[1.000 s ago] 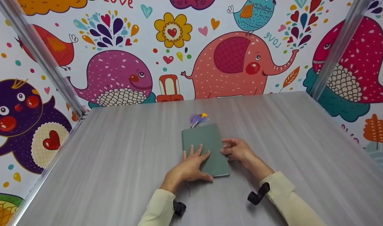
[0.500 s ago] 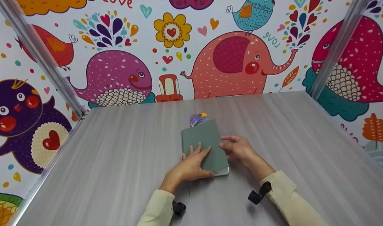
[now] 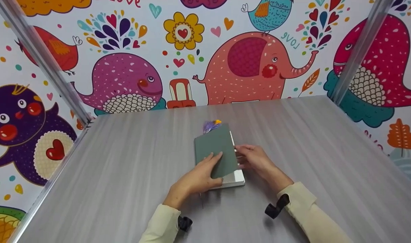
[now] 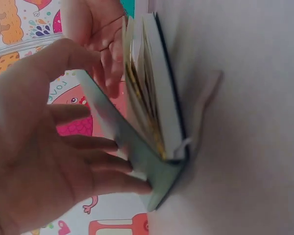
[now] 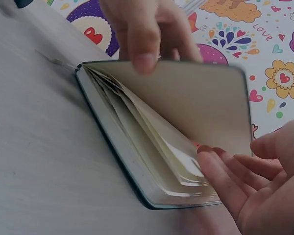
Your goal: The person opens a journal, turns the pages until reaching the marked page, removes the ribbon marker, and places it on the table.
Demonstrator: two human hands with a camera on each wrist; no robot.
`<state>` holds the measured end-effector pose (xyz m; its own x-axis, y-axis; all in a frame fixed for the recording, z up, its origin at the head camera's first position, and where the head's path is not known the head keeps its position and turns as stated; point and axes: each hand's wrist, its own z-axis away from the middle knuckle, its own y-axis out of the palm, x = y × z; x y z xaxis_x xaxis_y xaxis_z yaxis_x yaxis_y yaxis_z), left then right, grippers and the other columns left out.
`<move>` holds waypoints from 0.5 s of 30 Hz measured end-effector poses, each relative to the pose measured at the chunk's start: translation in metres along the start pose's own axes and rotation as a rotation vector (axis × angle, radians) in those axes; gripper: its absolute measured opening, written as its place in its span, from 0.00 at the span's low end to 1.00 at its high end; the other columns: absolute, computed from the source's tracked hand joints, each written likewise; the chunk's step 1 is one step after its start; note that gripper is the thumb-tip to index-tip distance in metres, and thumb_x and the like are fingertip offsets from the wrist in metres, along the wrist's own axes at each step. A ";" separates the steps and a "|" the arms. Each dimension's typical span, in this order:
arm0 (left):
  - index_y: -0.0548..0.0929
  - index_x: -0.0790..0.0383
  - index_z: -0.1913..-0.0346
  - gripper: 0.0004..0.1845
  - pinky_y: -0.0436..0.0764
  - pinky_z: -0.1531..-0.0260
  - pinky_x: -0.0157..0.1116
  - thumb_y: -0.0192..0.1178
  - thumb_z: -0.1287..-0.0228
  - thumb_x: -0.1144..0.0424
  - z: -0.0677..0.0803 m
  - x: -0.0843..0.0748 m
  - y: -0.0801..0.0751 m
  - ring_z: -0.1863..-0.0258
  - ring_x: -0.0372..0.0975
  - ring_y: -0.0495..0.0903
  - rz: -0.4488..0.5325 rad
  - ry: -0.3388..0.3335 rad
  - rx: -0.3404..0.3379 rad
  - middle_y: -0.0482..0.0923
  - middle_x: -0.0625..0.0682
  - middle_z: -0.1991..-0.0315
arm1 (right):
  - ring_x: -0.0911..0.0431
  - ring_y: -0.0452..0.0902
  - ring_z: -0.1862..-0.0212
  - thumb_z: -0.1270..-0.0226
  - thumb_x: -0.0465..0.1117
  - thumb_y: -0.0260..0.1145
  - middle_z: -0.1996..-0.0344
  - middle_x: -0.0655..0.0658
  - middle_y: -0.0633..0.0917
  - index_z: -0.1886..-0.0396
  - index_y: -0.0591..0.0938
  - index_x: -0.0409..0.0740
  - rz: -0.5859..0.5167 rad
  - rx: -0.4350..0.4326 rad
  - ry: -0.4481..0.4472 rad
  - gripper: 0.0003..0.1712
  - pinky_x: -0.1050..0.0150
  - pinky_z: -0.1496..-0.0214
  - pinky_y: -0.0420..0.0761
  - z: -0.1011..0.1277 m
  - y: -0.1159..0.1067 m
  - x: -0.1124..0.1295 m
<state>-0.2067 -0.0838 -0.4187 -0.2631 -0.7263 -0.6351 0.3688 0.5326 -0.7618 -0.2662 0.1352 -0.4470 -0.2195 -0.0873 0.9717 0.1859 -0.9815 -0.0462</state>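
Observation:
A grey-green notebook [image 3: 214,146] lies at the middle of the table, and a purple and yellow tassel [image 3: 211,125] sticks out of its far end. My left hand [image 3: 203,170] pinches the front cover [image 5: 196,98], thumb under it and fingers on top, and holds it raised off the white pages [image 5: 157,161]. My right hand [image 3: 252,158] is at the notebook's right edge, with its fingertips [image 5: 215,169] resting against the page edges. The left wrist view shows the notebook [image 4: 159,112] fanned open from its spine end beside my left hand [image 4: 54,147].
The grey wood-grain table [image 3: 124,168] is walled in at the back and both sides by cartoon-animal panels. Metal posts stand at the back left [image 3: 40,57] and back right [image 3: 358,50] corners. Black camera mounts [image 3: 274,209] sit on both cream sleeves.
The notebook lay shut under my left hand. The left hand has since lifted the cover up and leftward, showing the pages, and the right hand has stayed at the right edge.

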 end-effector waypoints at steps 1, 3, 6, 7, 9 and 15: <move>0.52 0.48 0.19 0.45 0.61 0.25 0.54 0.60 0.38 0.54 0.002 0.000 -0.001 0.20 0.53 0.53 0.004 0.005 -0.006 0.48 0.58 0.18 | 0.55 0.88 0.59 0.21 0.44 0.55 0.50 0.36 0.88 0.37 0.79 0.34 0.011 -0.001 -0.001 0.22 0.63 0.61 0.88 -0.001 0.001 -0.001; 0.49 0.47 0.19 0.46 0.63 0.25 0.54 0.59 0.38 0.55 0.005 -0.001 -0.004 0.20 0.51 0.54 0.011 0.013 -0.016 0.47 0.57 0.18 | 0.54 0.88 0.58 0.22 0.43 0.56 0.49 0.35 0.88 0.37 0.79 0.35 0.046 -0.002 -0.014 0.22 0.63 0.61 0.88 -0.001 0.002 -0.002; 0.46 0.43 0.18 0.47 0.64 0.26 0.54 0.58 0.37 0.58 0.010 -0.001 -0.008 0.21 0.51 0.56 0.012 0.031 -0.036 0.45 0.55 0.18 | 0.53 0.88 0.56 0.25 0.39 0.58 0.49 0.34 0.87 0.38 0.80 0.34 0.097 0.005 -0.050 0.20 0.62 0.60 0.88 -0.002 0.004 -0.004; 0.45 0.42 0.18 0.47 0.65 0.27 0.54 0.58 0.36 0.59 0.011 -0.002 -0.009 0.22 0.51 0.57 0.003 0.040 -0.046 0.44 0.55 0.17 | 0.53 0.88 0.55 0.26 0.38 0.59 0.48 0.35 0.87 0.39 0.80 0.35 0.124 0.007 -0.069 0.20 0.62 0.60 0.88 -0.001 0.005 -0.004; 0.43 0.37 0.19 0.48 0.68 0.29 0.55 0.58 0.34 0.60 0.014 -0.003 -0.011 0.23 0.53 0.60 -0.022 0.058 -0.071 0.42 0.54 0.17 | 0.52 0.87 0.52 0.27 0.37 0.61 0.47 0.35 0.87 0.39 0.81 0.35 0.202 0.026 -0.121 0.20 0.62 0.58 0.88 -0.001 0.006 -0.005; 0.47 0.33 0.20 0.47 0.73 0.35 0.59 0.61 0.34 0.63 0.024 -0.001 -0.016 0.25 0.58 0.62 -0.176 0.176 -0.198 0.41 0.56 0.17 | 0.46 0.82 0.41 0.31 0.39 0.67 0.42 0.38 0.85 0.39 0.83 0.42 0.499 0.102 -0.327 0.21 0.53 0.46 0.85 0.004 0.009 -0.009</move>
<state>-0.1913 -0.1024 -0.4028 -0.4641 -0.7377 -0.4903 0.1278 0.4919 -0.8612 -0.2585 0.1280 -0.4552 0.2208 -0.4606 0.8597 0.2849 -0.8126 -0.5085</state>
